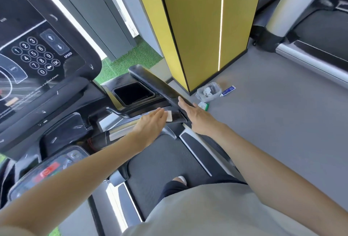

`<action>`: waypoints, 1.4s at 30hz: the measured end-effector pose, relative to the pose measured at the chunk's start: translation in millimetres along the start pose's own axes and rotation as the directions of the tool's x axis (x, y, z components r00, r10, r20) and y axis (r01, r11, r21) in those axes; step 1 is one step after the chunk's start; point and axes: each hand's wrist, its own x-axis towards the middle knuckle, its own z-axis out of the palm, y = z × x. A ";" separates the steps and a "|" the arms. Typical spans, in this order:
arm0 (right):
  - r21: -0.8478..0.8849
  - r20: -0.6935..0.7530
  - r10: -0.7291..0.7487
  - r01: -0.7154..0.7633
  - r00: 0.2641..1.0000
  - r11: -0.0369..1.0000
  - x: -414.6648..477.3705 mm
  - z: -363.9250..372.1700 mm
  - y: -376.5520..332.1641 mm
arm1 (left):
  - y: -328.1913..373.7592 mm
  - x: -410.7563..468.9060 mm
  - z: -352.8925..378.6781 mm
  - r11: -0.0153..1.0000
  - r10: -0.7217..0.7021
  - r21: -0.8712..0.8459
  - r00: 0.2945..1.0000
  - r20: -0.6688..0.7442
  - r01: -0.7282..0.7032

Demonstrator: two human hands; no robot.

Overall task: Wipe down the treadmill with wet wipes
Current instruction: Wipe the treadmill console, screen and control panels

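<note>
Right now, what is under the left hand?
A white wet wipe pokes out beyond the left hand, pressed on the black handrail. How far it reaches beneath the palm is hidden.

this is a gym or fitness room: a black treadmill [156, 83] fills the near view, with a glossy black console [22, 28] carrying a white number keypad [35, 54] and arrow buttons marked speed, a red stop button [49, 171] and a dark grey running belt [169, 160]. a second treadmill with silver uprights [323, 28] stands well apart to the right on the same smooth grey floor [273, 122]. beyond are a tall yellow panelled column with a lit vertical strip [197, 28] and a patch of green artificial turf [130, 60].
</note>
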 end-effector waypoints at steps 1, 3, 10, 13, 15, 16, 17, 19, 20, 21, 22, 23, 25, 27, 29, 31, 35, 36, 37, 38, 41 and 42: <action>0.012 0.000 0.001 -0.001 1.000 1.000 0.3 0.1 0.2 | 7.0 5.3 -0.8 0.998 -0.052 0.017 0.999 0.006 0.052; 0.025 0.003 0.007 -0.007 1.000 1.000 -0.5 -0.4 -0.7 | 22.3 21.4 1.3 0.992 -0.121 0.018 0.993 0.000 0.121; 0.040 -0.014 -0.008 0.008 1.000 0.999 -0.3 -0.1 2.3 | 50.2 34.5 33.4 0.991 -0.044 0.116 0.989 -0.144 0.061; 0.012 -0.025 -0.020 0.020 0.999 1.000 -3.6 -1.7 -0.8 | 48.8 26.4 47.4 0.976 0.104 0.207 0.973 -0.208 -0.061; -0.037 -0.051 -0.037 0.035 0.998 0.999 -7.6 -1.0 -4.2 | 42.7 21.8 48.8 0.954 0.208 0.267 0.941 -0.268 -0.135; -0.066 -0.065 -0.051 0.047 0.997 0.997 -9.0 0.8 -4.7 | 38.5 20.9 50.2 0.937 0.267 0.301 0.920 -0.287 -0.178; -0.087 -0.088 -0.068 0.060 0.994 0.994 -10.1 3.4 -4.3 | 33.3 19.5 52.8 0.911 0.330 0.344 0.901 -0.280 -0.227; -0.086 -0.143 -0.077 0.065 0.987 0.994 -12.4 7.1 -2.4 | 20.8 11.6 63.3 0.821 0.459 0.458 0.872 -0.173 -0.341; -0.062 -0.160 -0.047 0.037 0.986 0.997 -14.3 8.0 -0.7 | 15.6 5.7 67.4 0.780 0.494 0.495 0.862 -0.111 -0.383; -0.032 -0.158 0.002 -0.007 0.987 0.999 -16.6 8.3 1.1 | 11.8 -0.6 71.4 0.758 0.515 0.504 0.854 -0.072 -0.414; -0.003 -0.157 0.041 -0.042 0.987 0.999 -18.6 8.5 2.6 | 10.3 -6.5 73.1 0.751 0.535 0.488 0.843 -0.052 -0.446; 0.018 -0.162 0.069 -0.067 0.984 0.998 -20.3 8.9 3.8 | 10.4 -9.6 71.2 0.739 0.567 0.472 0.823 -0.049 -0.481; 0.050 -0.182 0.099 -0.091 0.978 0.995 -23.0 10.1 4.4 | 13.2 -6.2 61.6 0.672 0.653 0.502 0.755 -0.055 -0.545; 0.065 -0.173 0.107 -0.097 0.979 0.993 -25.9 10.8 3.8 | 14.9 8.0 50.9 0.577 0.725 0.603 0.685 -0.069 -0.551; 0.074 -0.156 0.119 -0.108 0.981 0.991 -28.2 10.3 3.9 | 18.3 26.3 41.1 0.517 0.735 0.667 0.677 -0.025 -0.537; 0.077 -0.149 0.128 -0.118 0.981 0.990 -30.5 8.8 4.3 | 23.5 38.1 34.1 0.520 0.685 0.662 0.726 0.054 -0.540; 0.062 -0.163 0.135 -0.126 0.977 0.990 -29.6 13.6 5.3 | 26.7 43.0 35.8 0.550 0.621 0.655 0.778 0.096 -0.519; 0.054 -0.170 0.138 -0.131 0.976 0.990 -28.9 15.5 4.6 | 26.1 42.9 35.4 0.547 0.627 0.656 0.774 0.090 -0.520; 0.047 -0.176 0.141 -0.134 0.974 0.990 -27.9 17.3 3.8 | 25.7 43.0 35.1 0.544 0.634 0.658 0.769 0.083 -0.520; 0.045 -0.184 0.144 -0.138 0.972 0.989 -27.1 18.0 2.6 | 25.6 43.3 35.5 0.545 0.638 0.658 0.766 0.079 -0.521; 0.039 -0.194 0.156 -0.151 0.969 0.988 -25.8 18.1 1.2 | 30.7 46.8 43.1 0.546 0.655 0.645 0.752 0.070 -0.535; 0.038 -0.193 0.158 -0.154 0.968 0.987 -25.6 18.4 1.6 | 33.8 47.9 48.1 0.540 0.657 0.643 0.749 0.081 -0.543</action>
